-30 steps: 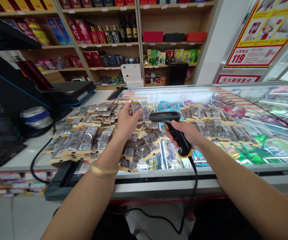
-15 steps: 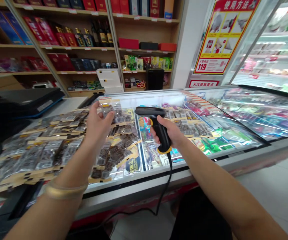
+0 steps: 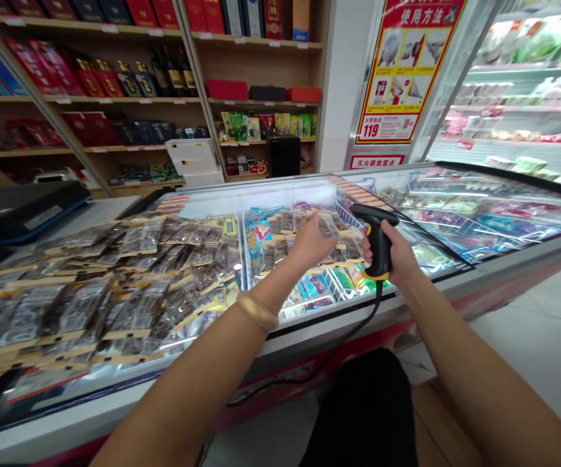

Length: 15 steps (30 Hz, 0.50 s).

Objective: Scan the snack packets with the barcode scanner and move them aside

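My right hand [image 3: 399, 253] is wrapped round the grip of a black and yellow handheld scanner [image 3: 380, 243], whose cord hangs down over the freezer's front edge. My left hand [image 3: 315, 241], with a gold bangle on the wrist, is over the smaller group of clear packets [image 3: 280, 250] on the glass, left of the scanner. Its thumb and fingers curve around the edge of a clear packet [image 3: 327, 226]; whether they grip it is hard to tell. A large spread of similar brown-edged packets [image 3: 85, 305] covers the left part of the freezer top.
The chest freezer [image 3: 333, 329] runs across the view, with colourful goods under its glass. A black device [image 3: 27, 211] stands at the left. Behind are wooden shelves [image 3: 255, 42] with boxes and bottles, a red poster [image 3: 390, 78] and a lit cooler [image 3: 537, 97].
My left hand has moved right, from the large spread of packets to the smaller group. My right hand has shifted right with the scanner. The view has turned slightly.
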Each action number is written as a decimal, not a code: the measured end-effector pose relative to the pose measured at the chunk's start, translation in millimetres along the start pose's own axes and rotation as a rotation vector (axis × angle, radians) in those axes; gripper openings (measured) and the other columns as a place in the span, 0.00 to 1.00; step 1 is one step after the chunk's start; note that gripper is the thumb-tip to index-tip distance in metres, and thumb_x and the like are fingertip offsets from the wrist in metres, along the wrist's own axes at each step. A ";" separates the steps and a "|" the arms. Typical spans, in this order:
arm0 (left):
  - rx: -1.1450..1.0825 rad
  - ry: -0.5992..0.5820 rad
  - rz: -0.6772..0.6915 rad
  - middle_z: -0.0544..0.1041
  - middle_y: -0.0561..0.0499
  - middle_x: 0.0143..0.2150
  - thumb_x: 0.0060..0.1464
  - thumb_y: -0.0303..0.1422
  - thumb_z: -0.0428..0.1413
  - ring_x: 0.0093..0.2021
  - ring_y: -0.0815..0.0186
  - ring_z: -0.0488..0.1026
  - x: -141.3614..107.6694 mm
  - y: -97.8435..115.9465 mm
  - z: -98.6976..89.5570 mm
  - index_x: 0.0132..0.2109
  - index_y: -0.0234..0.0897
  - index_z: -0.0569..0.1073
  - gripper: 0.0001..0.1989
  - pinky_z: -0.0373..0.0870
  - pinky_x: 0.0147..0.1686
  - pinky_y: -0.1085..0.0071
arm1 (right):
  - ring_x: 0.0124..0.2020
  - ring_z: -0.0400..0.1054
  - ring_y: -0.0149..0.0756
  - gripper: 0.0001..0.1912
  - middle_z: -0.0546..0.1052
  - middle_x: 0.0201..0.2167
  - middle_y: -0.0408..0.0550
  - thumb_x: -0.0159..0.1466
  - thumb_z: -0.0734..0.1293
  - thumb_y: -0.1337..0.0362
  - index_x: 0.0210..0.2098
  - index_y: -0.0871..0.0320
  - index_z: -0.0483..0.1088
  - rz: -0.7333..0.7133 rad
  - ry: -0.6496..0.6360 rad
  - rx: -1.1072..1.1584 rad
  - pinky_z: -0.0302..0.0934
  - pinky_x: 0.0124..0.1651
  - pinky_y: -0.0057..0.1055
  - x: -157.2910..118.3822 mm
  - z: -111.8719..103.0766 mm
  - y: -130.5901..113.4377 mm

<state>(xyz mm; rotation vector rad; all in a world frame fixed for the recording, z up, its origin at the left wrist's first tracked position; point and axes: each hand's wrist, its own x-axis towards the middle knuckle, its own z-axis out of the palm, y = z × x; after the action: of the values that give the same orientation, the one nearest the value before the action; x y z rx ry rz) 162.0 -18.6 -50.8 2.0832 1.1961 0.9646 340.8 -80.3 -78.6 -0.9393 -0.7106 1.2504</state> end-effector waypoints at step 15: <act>0.572 -0.167 0.099 0.57 0.36 0.73 0.62 0.40 0.53 0.75 0.47 0.47 -12.2 -2.5 23.2 0.65 0.36 0.67 0.27 0.48 0.71 0.47 | 0.15 0.60 0.27 0.21 0.68 0.18 0.42 0.59 0.69 0.46 0.31 0.59 0.70 0.082 0.104 0.020 0.58 0.17 0.23 0.8 -10.7 5.6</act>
<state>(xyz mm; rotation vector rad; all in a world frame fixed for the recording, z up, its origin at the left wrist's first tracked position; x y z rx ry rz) 175.0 -30.7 -70.3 2.6218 1.4069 0.5046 347.6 -81.3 -88.6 -1.0178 -0.5817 1.2684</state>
